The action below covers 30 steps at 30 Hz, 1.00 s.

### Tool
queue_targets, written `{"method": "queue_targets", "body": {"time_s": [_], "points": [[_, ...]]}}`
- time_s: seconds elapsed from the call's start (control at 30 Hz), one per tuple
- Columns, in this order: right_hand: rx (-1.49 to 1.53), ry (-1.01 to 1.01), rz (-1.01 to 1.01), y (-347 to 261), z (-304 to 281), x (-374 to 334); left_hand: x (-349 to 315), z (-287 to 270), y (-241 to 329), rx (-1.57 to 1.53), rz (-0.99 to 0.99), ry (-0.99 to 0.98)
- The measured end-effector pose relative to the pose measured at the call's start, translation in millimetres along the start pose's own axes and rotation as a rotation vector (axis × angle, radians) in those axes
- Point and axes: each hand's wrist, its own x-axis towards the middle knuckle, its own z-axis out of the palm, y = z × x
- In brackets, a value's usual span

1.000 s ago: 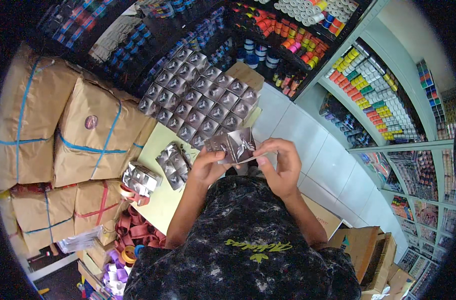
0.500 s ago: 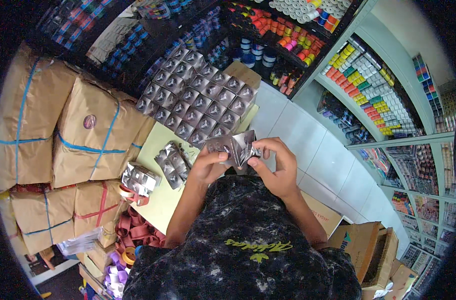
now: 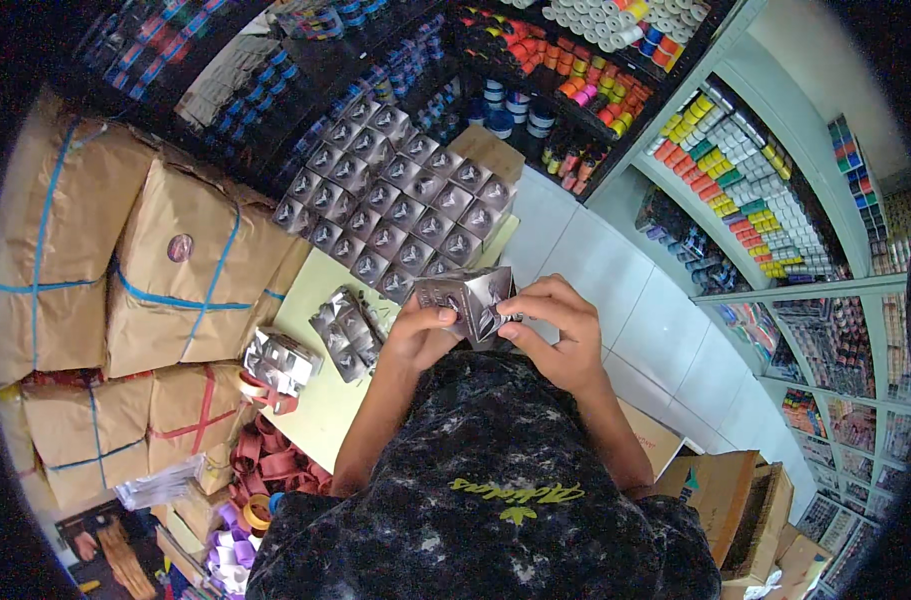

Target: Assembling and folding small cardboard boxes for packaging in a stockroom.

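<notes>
My left hand point(image 3: 420, 335) is closed around a small dark-silver printed box point(image 3: 467, 304), thumb on its near-left face. My right hand point(image 3: 558, 330) pinches at the right edge of the box's end panel with thumb and index finger. The box is held tilted above my lap, at the near edge of a pale yellow table point(image 3: 310, 400). Beyond it stand many matching small boxes point(image 3: 395, 190), packed in tight rows. Nearer on the left, a flat silver-grey bundle point(image 3: 345, 335) and a shiny silver stack point(image 3: 278, 360) lie on the table.
Brown paper parcels tied with blue and red straps point(image 3: 175, 270) pile up at left. Red ribbon coils point(image 3: 265, 455) and purple rolls point(image 3: 235, 550) lie below them. Shelves of coloured thread spools point(image 3: 735, 190) stand at right. Open cardboard cartons point(image 3: 720, 490) are at lower right, beside white floor tiles point(image 3: 615, 270).
The held box has turned slightly, showing more of its end panel, which looks flatter. My right fingers have shifted along its right edge. My left hand keeps its hold.
</notes>
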Motion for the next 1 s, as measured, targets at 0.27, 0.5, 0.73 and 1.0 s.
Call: {"method": "queue_targets", "body": {"time_s": [0.27, 0.5, 0.73, 1.0], "points": [[-0.049, -0.081, 0.025, 2.5, -11.1, 14.9, 4.7, -5.6, 6.2, 0.047, -0.013, 0.029], [0.013, -0.043, 0.116, 2.7, -11.4, 19.2, 9.4, -9.7, 14.3, 0.071, -0.065, 0.016], [0.392, -0.068, 0.350, 13.6, -4.7, 22.5, 10.1, -7.4, 17.3, 0.077, -0.043, 0.007], [0.552, -0.147, 0.424, 17.3, 1.2, 24.5, 7.1, -24.5, 19.4, 0.003, -0.072, -0.060]]}}
